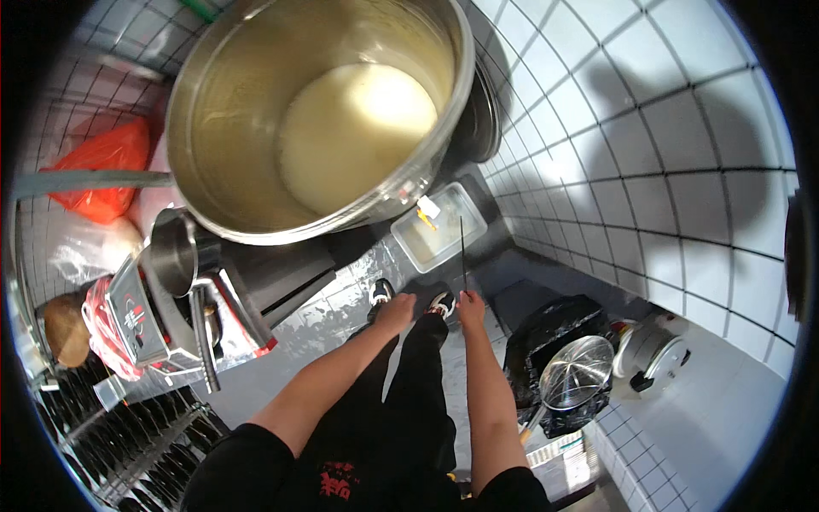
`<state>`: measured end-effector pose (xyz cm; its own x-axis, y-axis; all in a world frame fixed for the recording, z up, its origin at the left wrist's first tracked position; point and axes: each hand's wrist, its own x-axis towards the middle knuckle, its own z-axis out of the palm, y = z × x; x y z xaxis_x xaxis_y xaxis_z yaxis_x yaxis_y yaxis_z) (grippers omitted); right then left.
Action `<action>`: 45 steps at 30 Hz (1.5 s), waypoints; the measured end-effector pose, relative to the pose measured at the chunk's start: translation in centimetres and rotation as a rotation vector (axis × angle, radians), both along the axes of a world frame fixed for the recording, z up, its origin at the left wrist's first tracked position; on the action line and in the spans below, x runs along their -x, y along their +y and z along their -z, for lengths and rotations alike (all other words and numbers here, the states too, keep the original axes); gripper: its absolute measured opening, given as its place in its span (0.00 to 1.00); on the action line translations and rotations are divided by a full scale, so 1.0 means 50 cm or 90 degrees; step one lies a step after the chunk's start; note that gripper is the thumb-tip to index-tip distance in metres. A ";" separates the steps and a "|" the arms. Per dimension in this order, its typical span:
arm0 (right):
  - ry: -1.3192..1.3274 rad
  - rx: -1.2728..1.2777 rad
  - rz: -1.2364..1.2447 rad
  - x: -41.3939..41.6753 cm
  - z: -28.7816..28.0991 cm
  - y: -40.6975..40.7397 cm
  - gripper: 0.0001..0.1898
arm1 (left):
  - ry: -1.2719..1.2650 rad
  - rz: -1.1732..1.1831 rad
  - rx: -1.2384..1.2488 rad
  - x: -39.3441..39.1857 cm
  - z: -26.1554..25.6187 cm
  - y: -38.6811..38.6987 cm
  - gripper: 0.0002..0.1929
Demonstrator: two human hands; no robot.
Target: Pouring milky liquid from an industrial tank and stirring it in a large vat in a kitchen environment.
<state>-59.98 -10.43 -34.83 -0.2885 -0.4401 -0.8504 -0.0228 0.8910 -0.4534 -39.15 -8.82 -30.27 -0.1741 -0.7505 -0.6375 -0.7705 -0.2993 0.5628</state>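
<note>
My right hand [471,308] grips one end of a thin dark rod [464,256]. The rod points away from me, its far tip appearing over a translucent plastic tub [409,251]. A yellow and white item [427,214] shows at the tub's edge. My left hand [395,313] is curled, with its back towards me, and whether anything is inside it is hidden. Beyond both hands stands a large stainless steel stockpot [224,128], with cloudy pale liquid [345,147] in its bottom.
A black-bagged bin [531,333] with a wire-mesh strainer [576,374] over it stands right, near a metal pot [665,365]. On the left are a saucepan [173,253], a box [137,320] and a red plastic bag [105,166]. The floor [301,349] looks wet. White tiled wall [608,160] bounds the right.
</note>
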 end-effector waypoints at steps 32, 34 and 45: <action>0.270 0.474 -0.571 0.138 0.645 -0.242 0.16 | -0.028 0.512 -0.156 0.100 0.643 -0.135 0.17; 0.291 0.504 -0.596 0.135 0.634 -0.246 0.17 | -0.039 0.611 -0.162 0.107 0.651 -0.152 0.16; 0.203 0.441 -0.579 0.150 0.576 -0.236 0.21 | -0.108 0.668 -0.148 0.099 0.654 -0.158 0.16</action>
<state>-67.48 -22.21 -63.64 0.2128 -0.9308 -0.2972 -0.7203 0.0562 -0.6914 -44.13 -16.74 -62.97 -0.5538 -0.1375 -0.8212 -0.7672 0.4676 0.4391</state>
